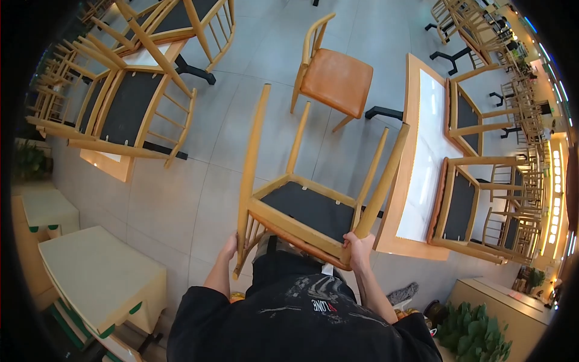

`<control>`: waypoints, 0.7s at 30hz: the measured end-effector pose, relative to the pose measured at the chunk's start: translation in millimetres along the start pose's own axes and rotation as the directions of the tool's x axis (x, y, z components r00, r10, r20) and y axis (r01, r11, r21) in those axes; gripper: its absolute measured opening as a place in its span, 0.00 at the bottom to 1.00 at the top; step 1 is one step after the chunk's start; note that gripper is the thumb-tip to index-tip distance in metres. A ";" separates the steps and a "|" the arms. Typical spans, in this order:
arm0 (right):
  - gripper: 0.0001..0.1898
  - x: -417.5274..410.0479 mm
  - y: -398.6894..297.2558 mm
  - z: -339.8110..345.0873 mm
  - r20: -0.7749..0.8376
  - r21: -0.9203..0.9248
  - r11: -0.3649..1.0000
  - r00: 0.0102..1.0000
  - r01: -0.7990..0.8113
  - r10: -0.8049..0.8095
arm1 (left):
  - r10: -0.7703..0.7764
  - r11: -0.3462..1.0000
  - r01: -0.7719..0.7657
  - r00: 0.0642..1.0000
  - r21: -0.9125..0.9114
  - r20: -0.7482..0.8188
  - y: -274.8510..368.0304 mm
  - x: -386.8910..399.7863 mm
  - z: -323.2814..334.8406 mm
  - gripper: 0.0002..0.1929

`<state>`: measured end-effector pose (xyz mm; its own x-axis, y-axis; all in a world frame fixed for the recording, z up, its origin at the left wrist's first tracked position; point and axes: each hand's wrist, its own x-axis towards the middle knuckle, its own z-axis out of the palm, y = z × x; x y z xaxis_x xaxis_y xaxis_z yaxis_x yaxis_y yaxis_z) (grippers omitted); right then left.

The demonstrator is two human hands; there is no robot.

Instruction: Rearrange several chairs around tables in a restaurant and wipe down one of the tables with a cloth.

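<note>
A wooden chair (312, 208) is held upturned in front of my body, its dark underside facing up and its legs pointing up and away. My left hand (231, 244) grips its frame on the left, near the spindled backrest; the fingers are partly hidden. On the right, my right hand (358, 244) is wrapped around the corner where a leg meets the seat frame. Part of the orange-brown seat pad shows along the near lower edge. Beyond the raised legs, a second chair with an orange-brown seat (338, 81) stands upright on the floor.
To the right is a table with a white top and wooden border (423, 154), bearing upturned chairs (461, 203). More upturned chairs (131, 108) rest on a table at left. Pale cream furniture (104, 271) stands lower left. A leafy plant (475, 330) is at lower right.
</note>
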<state>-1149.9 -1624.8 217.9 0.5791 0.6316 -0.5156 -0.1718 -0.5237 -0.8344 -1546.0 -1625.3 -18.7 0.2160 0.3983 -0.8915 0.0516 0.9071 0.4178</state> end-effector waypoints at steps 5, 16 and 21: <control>0.05 40.3 4.1 -11.8 -0.020 0.057 0.997 0.999 -0.046 0.047 | 0.180 0.984 -0.179 0.973 0.019 -0.147 38.6 -16.1 16.4 0.26; 0.44 153.1 48.3 -15.5 0.347 0.000 0.981 0.920 0.196 -0.184 | 0.149 0.971 -0.161 0.985 0.178 0.083 154.2 -83.4 23.7 0.20; 0.42 193.1 117.6 -13.5 0.285 -0.072 0.997 0.958 0.004 0.017 | 0.099 0.986 -0.107 0.993 0.125 0.069 151.0 -69.7 36.2 0.17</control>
<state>-1047.5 -1572.1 22.9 0.3251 0.7595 -0.5635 -0.1115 -0.5609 -0.8204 -1518.0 -1521.1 112.9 0.2865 0.4763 -0.8313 0.1498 0.8348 0.5299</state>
